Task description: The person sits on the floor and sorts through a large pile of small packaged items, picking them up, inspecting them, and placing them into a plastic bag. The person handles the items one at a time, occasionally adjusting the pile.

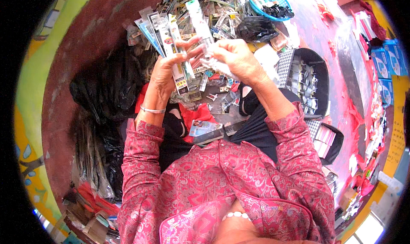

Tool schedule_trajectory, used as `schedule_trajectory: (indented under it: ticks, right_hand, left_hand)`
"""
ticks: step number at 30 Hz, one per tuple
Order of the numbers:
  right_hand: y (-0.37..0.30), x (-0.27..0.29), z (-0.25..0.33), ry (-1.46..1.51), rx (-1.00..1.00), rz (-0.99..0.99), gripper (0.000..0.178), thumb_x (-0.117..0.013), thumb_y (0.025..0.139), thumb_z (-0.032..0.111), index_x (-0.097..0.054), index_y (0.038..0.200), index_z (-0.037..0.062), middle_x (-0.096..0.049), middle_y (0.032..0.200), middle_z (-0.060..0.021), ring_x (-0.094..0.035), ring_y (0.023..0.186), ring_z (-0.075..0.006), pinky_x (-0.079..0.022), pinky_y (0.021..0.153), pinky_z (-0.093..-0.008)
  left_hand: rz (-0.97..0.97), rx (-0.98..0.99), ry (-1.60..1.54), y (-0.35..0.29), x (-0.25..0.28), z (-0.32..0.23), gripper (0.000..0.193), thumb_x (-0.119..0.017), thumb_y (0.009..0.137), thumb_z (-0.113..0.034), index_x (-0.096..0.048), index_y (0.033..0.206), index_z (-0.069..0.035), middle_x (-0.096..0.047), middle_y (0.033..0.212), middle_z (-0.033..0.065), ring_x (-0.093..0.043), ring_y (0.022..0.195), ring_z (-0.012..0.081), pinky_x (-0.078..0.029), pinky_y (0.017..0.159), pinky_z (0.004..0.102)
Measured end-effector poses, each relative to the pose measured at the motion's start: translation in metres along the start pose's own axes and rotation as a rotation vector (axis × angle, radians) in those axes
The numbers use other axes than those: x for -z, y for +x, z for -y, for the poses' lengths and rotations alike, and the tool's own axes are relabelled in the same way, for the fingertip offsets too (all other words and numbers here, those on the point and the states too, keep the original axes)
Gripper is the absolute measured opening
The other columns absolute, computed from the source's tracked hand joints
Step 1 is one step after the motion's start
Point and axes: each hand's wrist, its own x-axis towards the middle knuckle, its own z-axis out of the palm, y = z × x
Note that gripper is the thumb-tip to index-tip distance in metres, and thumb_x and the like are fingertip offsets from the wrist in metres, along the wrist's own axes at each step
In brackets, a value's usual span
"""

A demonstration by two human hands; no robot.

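Observation:
My left hand (164, 71), a pale bangle at its wrist, is closed round a fan of slim printed plastic packets (153, 28). They stick up and out between the thumb and fingers, and some fingers are spread toward the right hand. My right hand (239, 60) is closed in a pinch on a clear plastic sleeve (198, 22) with a green end. The two hands are close together over a heap of similar packets (220, 7). Crumpled clear plastic shows below the right fingers; blur hides its exact shape.
A blue basket (279, 18) with black plastic stands far right, beside a black bag (256, 29). Checked boxes (323, 73) hold small metallic pieces and pink-white packs. Dark plastic bags (104, 86) lie left. Between my legs are a printed card (205, 128) and red cloth.

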Motion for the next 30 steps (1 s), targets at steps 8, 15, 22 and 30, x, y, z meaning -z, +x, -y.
schedule_trajectory:
  ticks: [8, 15, 22, 30]
  right_hand:
    - [-0.01, -0.022, 0.002, -0.454, 0.059, 0.091, 0.027, -0.048, 0.072, 0.026, -0.059, 0.066, 0.0024, -0.057, 0.065, -0.0175, -0.059, 0.067, -0.0311, -0.045, 0.064, -0.0398]
    - [-0.008, -0.014, -0.003, -0.507, 0.095, 0.25, 0.028, -0.046, 0.074, 0.027, -0.057, 0.064, 0.0029, -0.056, 0.063, -0.0176, -0.058, 0.067, -0.0315, -0.044, 0.063, -0.0416]
    - [0.012, 0.021, 0.009, -0.254, -0.015, -0.139, 0.039, -0.058, 0.074, 0.038, -0.064, 0.071, 0.0001, -0.059, 0.06, -0.0118, -0.056, 0.056, -0.0148, -0.043, 0.055, -0.0307]
    - [0.014, 0.016, 0.012, -0.085, 0.021, -0.053, 0.026, -0.063, 0.073, 0.026, -0.065, 0.078, 0.0007, -0.06, 0.067, -0.0023, -0.052, 0.061, -0.0064, -0.042, 0.058, -0.0229]
  left_hand:
    - [0.153, -0.002, -0.054, 0.009, -0.006, 0.01, 0.038, -0.059, 0.06, -0.003, -0.05, 0.097, -0.003, -0.039, 0.123, 0.0246, -0.039, 0.114, 0.0369, -0.034, 0.096, 0.0439]
    - [-0.009, 0.091, -0.034, 0.005, 0.002, 0.015, 0.037, -0.059, 0.065, 0.0, -0.048, 0.1, -0.002, -0.054, 0.096, 0.0147, -0.054, 0.093, 0.0271, -0.048, 0.079, 0.0394]
    - [0.042, 0.219, 0.18, 0.003, -0.008, 0.013, 0.029, -0.066, 0.066, -0.007, -0.055, 0.092, -0.001, -0.057, 0.081, 0.0056, -0.055, 0.065, 0.0124, -0.047, 0.057, 0.0241]
    - [0.132, 0.256, 0.209, 0.001, -0.012, 0.026, 0.024, -0.066, 0.07, -0.016, -0.056, 0.087, -0.001, -0.056, 0.076, 0.0041, -0.053, 0.065, 0.0125, -0.044, 0.061, 0.0233]
